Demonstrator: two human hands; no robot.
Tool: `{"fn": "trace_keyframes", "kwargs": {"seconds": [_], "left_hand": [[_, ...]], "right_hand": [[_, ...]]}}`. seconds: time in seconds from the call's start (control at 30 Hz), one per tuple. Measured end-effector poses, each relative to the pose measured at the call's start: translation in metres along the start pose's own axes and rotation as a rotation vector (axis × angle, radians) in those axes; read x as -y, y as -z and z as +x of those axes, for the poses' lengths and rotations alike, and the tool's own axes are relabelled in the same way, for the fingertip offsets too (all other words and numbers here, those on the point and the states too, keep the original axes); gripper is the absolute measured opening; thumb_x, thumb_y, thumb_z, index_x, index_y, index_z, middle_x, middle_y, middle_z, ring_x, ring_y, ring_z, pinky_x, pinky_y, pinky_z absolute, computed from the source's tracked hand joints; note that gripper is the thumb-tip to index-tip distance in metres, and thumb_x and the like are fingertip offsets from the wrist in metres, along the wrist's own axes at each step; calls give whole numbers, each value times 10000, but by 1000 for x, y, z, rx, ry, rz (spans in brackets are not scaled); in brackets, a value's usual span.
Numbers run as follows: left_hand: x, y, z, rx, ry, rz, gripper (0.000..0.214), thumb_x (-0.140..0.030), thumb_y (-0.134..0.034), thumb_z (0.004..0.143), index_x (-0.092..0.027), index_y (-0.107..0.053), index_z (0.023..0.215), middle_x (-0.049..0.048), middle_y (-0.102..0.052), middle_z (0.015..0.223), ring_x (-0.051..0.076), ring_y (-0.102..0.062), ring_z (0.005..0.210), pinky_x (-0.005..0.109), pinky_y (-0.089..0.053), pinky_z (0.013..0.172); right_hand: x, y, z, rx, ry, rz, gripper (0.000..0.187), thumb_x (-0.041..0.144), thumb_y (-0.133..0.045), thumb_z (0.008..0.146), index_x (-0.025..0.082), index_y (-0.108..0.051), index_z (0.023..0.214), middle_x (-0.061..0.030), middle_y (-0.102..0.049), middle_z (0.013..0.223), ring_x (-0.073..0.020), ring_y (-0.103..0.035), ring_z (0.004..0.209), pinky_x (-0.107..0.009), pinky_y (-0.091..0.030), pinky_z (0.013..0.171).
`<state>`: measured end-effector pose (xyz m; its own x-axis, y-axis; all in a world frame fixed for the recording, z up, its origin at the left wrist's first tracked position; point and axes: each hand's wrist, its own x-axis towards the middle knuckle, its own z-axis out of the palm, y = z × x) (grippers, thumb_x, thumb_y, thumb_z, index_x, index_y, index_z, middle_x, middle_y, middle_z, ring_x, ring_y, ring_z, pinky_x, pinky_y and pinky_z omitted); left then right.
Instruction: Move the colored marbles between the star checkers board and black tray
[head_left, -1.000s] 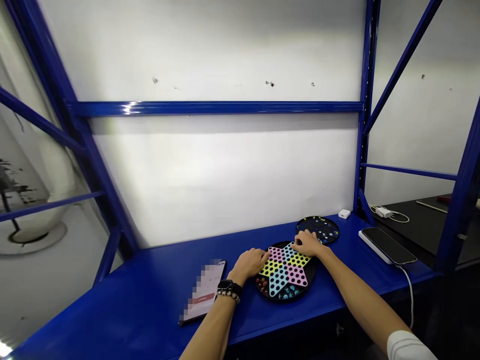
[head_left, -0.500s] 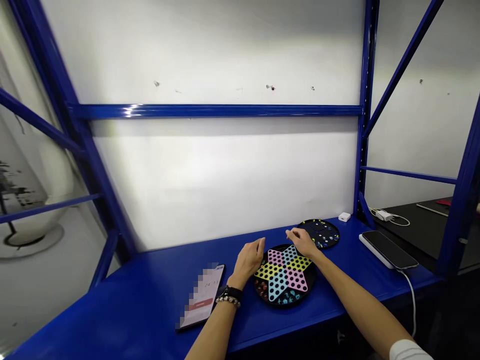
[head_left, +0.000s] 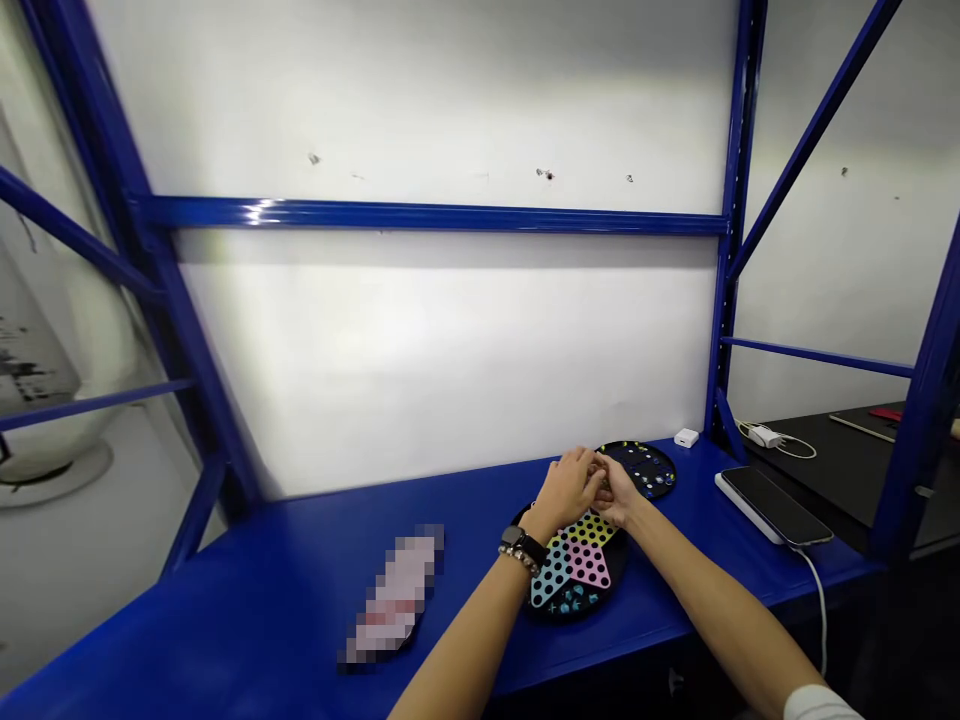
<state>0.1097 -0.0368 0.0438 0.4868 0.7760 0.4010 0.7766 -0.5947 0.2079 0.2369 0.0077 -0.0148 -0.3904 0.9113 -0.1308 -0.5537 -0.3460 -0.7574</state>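
My left hand (head_left: 570, 490) and my right hand (head_left: 616, 497) meet above the far edge of a round black Chinese checkers board (head_left: 589, 565), which has a star of pink, yellow and blue holes. Their fingertips bunch together and hide the far part of the star. I cannot tell whether either hand holds something small. Coloured marbles lie in the board's near black segment. Just behind my right hand sits a second round black tray (head_left: 646, 467) holding marbles. A black watch and a beaded bracelet circle my left wrist.
A phone with a blurred screen (head_left: 394, 595) lies on the blue shelf (head_left: 262, 610) to the left. To the right are a black phone on a white power bank (head_left: 772, 505), its white cable, and a small white box (head_left: 686, 438). White wall and blue uprights stand behind.
My left hand has moved right across the board and now meets my right hand, which has moved slightly toward it. The view has shifted slightly.
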Motion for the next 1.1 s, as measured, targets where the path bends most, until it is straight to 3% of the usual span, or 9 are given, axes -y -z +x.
{"fn": "trace_keyframes", "kwargs": {"seconds": [0.07,0.13,0.27,0.37,0.67,0.87,1.1], "left_hand": [[14,7,-8,-60,24,-101,304,-357,-330,1012,-211,-587,1082,56,-645,1140,188,-592,1040,305,-450,899],[33,16,-21,-9,78,-118,355,-339,-275,1017,-218,-609,1008,42,-674,1053,173,-615,965,285,-461,859],[71,24,-53,138,272,171,328,-362,-348,978,-214,-629,896,58,-685,948,212,-637,909,304,-459,783],[84,19,-73,234,292,278,291,-343,-374,956,-216,-636,937,70,-682,1000,216,-650,904,308,-465,768],[77,11,-80,288,295,267,394,-410,-295,972,-220,-630,1056,95,-653,1041,247,-680,859,359,-492,755],[71,9,-79,304,252,336,504,-437,-250,983,-208,-697,938,117,-671,1001,263,-685,852,377,-490,774],[74,10,-76,313,262,289,516,-435,-244,992,-201,-700,924,112,-675,1006,244,-677,867,353,-485,795]], "right_hand": [[8,3,-2,-73,21,78,442,445,-356,990,194,-454,640,73,-380,433,-34,-127,314,-167,-84,321],[13,5,-5,-140,44,135,453,417,-333,1004,192,-446,627,68,-379,430,-35,-138,311,-167,-81,315],[15,10,-6,-157,94,152,428,415,-371,991,196,-439,630,66,-390,445,-36,-157,314,-173,-90,317],[13,13,-4,-128,114,125,407,458,-441,957,202,-441,640,74,-384,459,-33,-158,318,-177,-89,325],[11,14,-4,-116,113,68,385,467,-472,943,203,-453,663,76,-405,473,-31,-163,323,-178,-92,332],[10,8,-7,-123,106,45,382,407,-426,976,195,-462,660,69,-418,467,-30,-169,321,-175,-72,339],[8,9,-7,-95,95,2,375,455,-510,931,205,-445,659,78,-415,473,-29,-150,335,-177,-89,331]]}}
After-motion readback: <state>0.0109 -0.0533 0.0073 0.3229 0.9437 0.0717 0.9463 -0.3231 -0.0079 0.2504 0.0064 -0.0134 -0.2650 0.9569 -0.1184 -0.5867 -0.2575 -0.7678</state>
